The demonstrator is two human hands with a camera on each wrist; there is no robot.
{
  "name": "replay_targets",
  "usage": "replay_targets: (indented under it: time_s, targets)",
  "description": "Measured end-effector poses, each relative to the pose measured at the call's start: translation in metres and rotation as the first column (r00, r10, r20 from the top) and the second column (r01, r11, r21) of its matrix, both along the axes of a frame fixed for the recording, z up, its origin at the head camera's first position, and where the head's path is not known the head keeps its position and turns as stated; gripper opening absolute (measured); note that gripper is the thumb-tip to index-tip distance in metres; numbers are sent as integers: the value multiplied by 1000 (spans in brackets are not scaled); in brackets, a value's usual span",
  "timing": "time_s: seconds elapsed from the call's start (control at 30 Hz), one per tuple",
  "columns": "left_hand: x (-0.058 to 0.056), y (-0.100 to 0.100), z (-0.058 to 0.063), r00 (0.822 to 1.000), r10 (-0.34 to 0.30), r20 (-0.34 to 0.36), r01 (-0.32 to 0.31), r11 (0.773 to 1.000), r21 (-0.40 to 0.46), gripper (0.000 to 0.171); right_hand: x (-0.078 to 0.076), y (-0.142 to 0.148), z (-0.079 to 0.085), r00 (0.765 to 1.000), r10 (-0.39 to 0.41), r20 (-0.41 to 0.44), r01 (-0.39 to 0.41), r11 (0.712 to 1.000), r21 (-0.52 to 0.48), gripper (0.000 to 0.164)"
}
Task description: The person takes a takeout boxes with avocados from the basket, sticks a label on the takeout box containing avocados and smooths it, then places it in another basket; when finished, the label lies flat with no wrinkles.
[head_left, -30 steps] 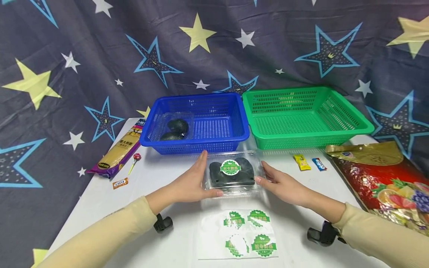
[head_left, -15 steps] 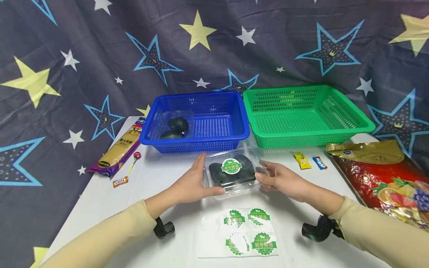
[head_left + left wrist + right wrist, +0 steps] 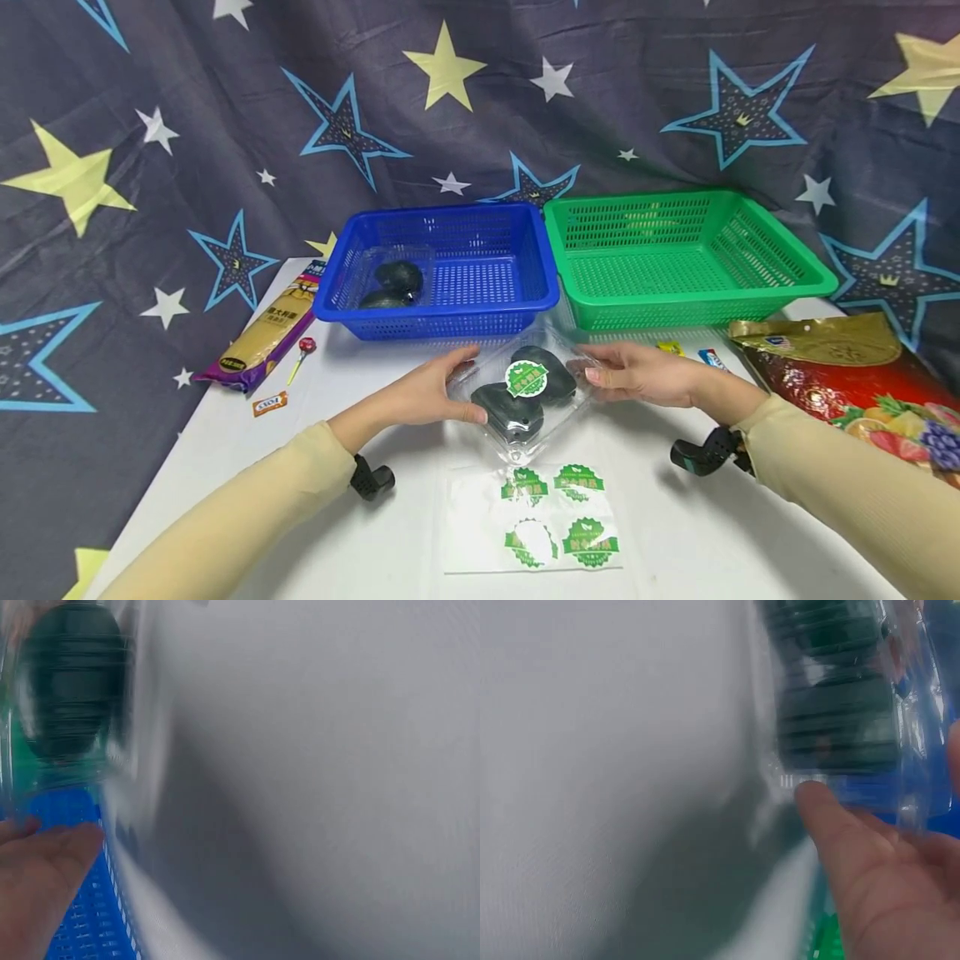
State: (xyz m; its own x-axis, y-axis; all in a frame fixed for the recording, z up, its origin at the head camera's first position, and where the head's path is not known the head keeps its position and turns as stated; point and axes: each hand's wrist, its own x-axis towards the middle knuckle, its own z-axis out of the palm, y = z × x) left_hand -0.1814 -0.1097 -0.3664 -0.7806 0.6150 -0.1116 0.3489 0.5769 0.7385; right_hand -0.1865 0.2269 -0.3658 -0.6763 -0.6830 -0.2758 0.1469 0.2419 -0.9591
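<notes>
A clear plastic clamshell box (image 3: pixel 491 437) with two dark green avocado-like fruits inside stands at an angle above the table, one corner toward me. A round green-and-white sticker (image 3: pixel 527 379) is on its lid. At its right corner my right hand (image 3: pixel 645 372) grips it; the right wrist view shows a fingertip (image 3: pixel 810 793) against the box's edge. My left hand (image 3: pixel 423 392) lies around the left corner, thumb and fingers extended. In the left wrist view the visible fingers (image 3: pixel 75 844) appear apart from the blurred box. A sheet of green stickers (image 3: pixel 472 533) lies in front.
Behind stand a blue basket (image 3: pixel 450 315), holding another fruit box (image 3: pixel 426 279), and a green basket (image 3: pixel 697 304). To the left lie a noodle pack (image 3: pixel 273 333), a lollipop (image 3: pixel 306 344) and a candy (image 3: pixel 270 404). At right are small candies (image 3: pixel 711 358) and a red bag (image 3: pixel 817 367).
The box has turned from square-on to diagonal, its front-right corner swinging away. My right hand has moved back and up with its corner; the left hand has shifted slightly back.
</notes>
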Motion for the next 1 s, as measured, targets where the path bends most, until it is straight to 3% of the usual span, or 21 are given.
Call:
replay_targets:
  time_s: [0.13, 0.27, 0.33, 0.43, 0.53, 0.67, 0.8, 1.0]
  targets:
    - [3, 3, 0, 999, -12, 44, 11, 1000, 16, 100, 0, 1, -2, 1000, -8, -26, 8, 1000, -12, 74]
    - [8, 6, 0, 998, 2, 68, -4, 999, 34, 97, 9, -3, -4, 991, -120, -63, 119, 993, -24, 68]
    - [10, 7, -1, 998, 15, 67, -17, 999, 34, 96, 19, -10, -3, 971, -228, -71, 229, 973, -3, 71]
    - [15, 9, -1, 997, 45, 67, -47, 999, 21, 94, 37, -24, 0, 924, -374, -77, 379, 923, 68, 83]
    - [20, 11, -1, 995, 87, 58, -87, 996, -10, 93, 53, -38, 3, 891, -447, -75, 454, 881, 137, 96]
    - [29, 18, -1, 988, 141, 63, -140, 990, -27, 95, 64, -49, 3, 884, -460, -81, 467, 869, 161, 106]
    - [35, 24, 1, 980, 179, 85, -178, 984, -20, 100, 66, -51, 3, 887, -453, -91, 462, 877, 135, 104]
    - [28, 31, 3, 982, 156, 105, -158, 987, 8, 117, 60, -45, 6, 915, -398, -57, 403, 906, 134, 102]
